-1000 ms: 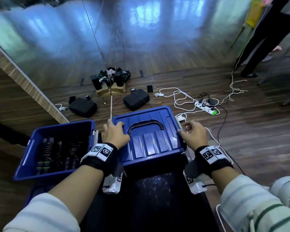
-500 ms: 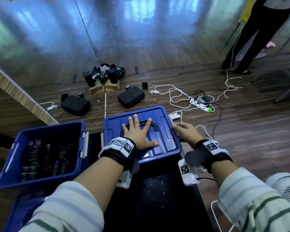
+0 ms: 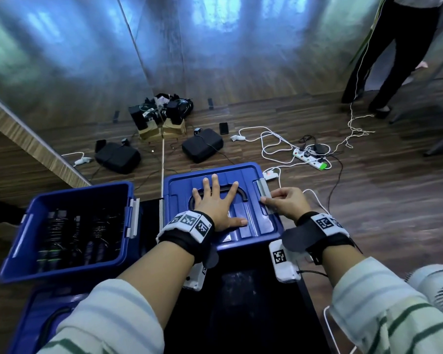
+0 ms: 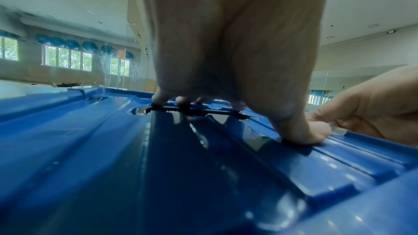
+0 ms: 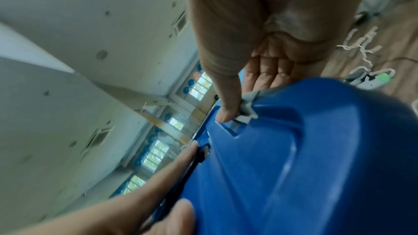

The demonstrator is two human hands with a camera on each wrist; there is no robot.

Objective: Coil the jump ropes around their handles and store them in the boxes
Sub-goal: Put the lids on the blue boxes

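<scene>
A closed blue box stands in front of me, its lid (image 3: pixel 253 226) ribbed with a black carry handle (image 3: pixel 243 195). My left hand (image 3: pixel 215 203) lies flat on the lid (image 4: pixel 158 167), fingers spread over the handle. My right hand (image 3: pixel 284 203) is at the box's right side and pinches the grey latch (image 3: pixel 264 192) between thumb and fingers; the right wrist view shows the thumb on top of the latch (image 5: pixel 245 112). To the left an open blue box (image 3: pixel 62 272) holds several coiled jump ropes (image 3: pixel 74 236) with black handles.
A loose blue lid (image 3: pixel 36 315) lies at the lower left. Beyond the boxes the wooden floor carries black cases (image 3: pixel 202 146), a power strip (image 3: pixel 310 159) with white cables, and a phone (image 3: pixel 223 128). A person (image 3: pixel 384 60) stands at the far right. A white fan (image 3: pixel 440 292) sits near my right arm.
My left hand has moved from the lid's left edge to its middle and now lies flat there. The right hand has stayed at the right latch.
</scene>
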